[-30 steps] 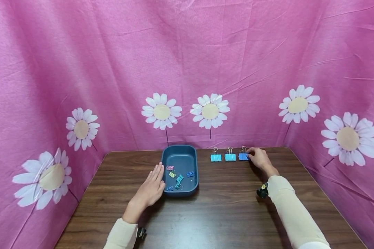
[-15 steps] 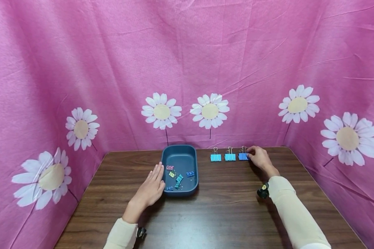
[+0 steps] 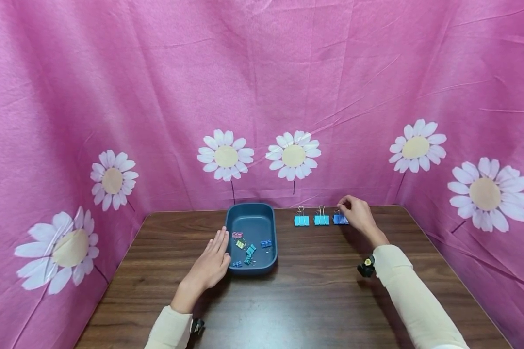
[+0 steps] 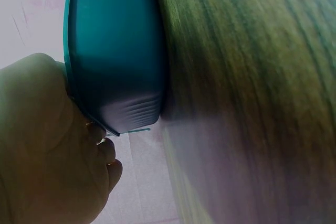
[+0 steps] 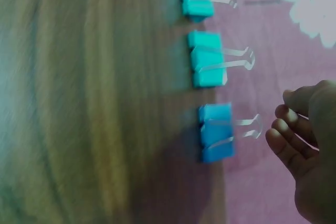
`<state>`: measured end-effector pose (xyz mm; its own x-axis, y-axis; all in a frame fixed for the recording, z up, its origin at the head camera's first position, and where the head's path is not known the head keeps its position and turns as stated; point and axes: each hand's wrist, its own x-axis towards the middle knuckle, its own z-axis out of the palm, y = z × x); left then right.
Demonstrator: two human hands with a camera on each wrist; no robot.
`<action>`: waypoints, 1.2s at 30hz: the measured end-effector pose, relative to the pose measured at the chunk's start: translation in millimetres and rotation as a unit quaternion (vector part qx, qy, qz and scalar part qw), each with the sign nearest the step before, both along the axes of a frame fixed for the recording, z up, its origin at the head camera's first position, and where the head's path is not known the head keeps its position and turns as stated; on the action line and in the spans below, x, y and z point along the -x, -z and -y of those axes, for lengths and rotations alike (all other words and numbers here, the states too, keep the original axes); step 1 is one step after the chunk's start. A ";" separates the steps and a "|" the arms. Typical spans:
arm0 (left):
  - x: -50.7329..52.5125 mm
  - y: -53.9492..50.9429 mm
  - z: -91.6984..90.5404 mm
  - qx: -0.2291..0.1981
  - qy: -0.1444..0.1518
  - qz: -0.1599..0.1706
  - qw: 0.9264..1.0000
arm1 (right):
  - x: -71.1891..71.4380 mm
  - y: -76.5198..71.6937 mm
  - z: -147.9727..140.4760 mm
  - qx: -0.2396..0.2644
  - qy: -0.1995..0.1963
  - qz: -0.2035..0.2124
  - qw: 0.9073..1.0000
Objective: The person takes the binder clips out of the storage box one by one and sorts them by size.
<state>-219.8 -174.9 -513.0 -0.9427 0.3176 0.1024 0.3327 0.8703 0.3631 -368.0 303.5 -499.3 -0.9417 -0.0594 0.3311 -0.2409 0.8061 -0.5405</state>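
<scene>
A dark blue tray [image 3: 272,259] stands mid-table with several small binder clips inside: pink, yellow, teal and blue ones. My left hand [image 3: 207,264] rests with straight fingers along its left rim; the left wrist view shows this hand [image 4: 47,145] beside the tray's outer wall [image 4: 115,40]. Three large binder clips stand in a row at the back right, two turquoise and one blue [image 3: 339,220]. Just above and beside the blue clip is my right hand [image 3: 359,215]. The right wrist view has a gap between the blue clip's [image 5: 216,132] wire handles and my loosely bent fingers [image 5: 283,142].
The left turquoise clip [image 3: 301,221] and the middle turquoise clip [image 3: 321,220] stand upright near the back edge of the wooden table [image 3: 314,300]. A pink cloth [image 3: 262,87] printed with daisies hangs behind and along both sides.
My right hand has come away from the blue clip's body, rising slightly and shifting left to the level of its handles. The left hand and the tray stay put.
</scene>
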 end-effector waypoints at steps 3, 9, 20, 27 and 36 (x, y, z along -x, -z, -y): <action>-0.6 -0.1 -0.1 -0.009 0.002 -0.007 1.000 | 0.8 -10.2 13.5 -0.004 -0.021 -0.009 1.000; -0.8 -0.1 0.1 -0.003 0.001 -0.006 1.000 | -1.0 -30.4 47.2 -0.013 -0.078 -0.008 0.997; -1.4 -0.8 -1.0 -0.012 0.002 -0.016 1.000 | -5.1 -57.5 112.8 -0.074 -0.194 -0.024 0.978; -1.0 -1.6 -1.3 -0.006 0.001 -0.011 1.000 | -11.1 -67.1 149.5 -0.125 -0.251 -0.009 0.960; -0.3 -1.6 -0.6 -0.009 0.000 -0.010 1.000 | -25.9 -72.7 195.6 -0.170 -0.317 -0.022 0.933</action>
<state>-219.5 -174.3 -511.4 -0.9405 0.3153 0.1269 0.3398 0.8641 0.3712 -342.1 107.9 -426.5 -0.6679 -0.7078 0.2298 -0.7431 0.6173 -0.2584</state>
